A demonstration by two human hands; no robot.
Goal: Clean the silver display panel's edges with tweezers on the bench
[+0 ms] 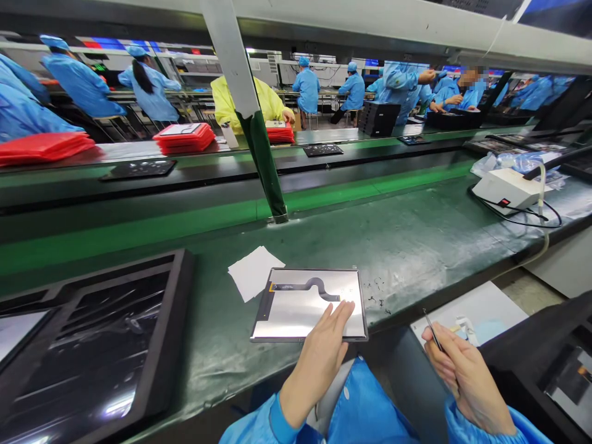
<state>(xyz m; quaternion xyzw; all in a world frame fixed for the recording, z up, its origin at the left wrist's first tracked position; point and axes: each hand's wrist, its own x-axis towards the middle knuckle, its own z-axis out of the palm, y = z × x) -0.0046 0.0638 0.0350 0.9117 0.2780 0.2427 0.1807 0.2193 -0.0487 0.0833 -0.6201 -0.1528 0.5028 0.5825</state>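
On green bench [416, 222], noted 1 display panel [296, 314].
Touching with outstretched left hand [320, 353]; gripping slim tool [433, 334] in right hand [465, 370].

Left hand [321, 350] outstretched, palm down — right hand [464, 365] (well apart) curled in a pinch.

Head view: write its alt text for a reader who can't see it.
A person's bare left hand rests on a flat silver rectangular panel with a curved dark ribbon cable, on a green worktable; the right hand holds a slim metal tool. White sheets lie by its far left corner; blue-clad co-workers sit beyond.
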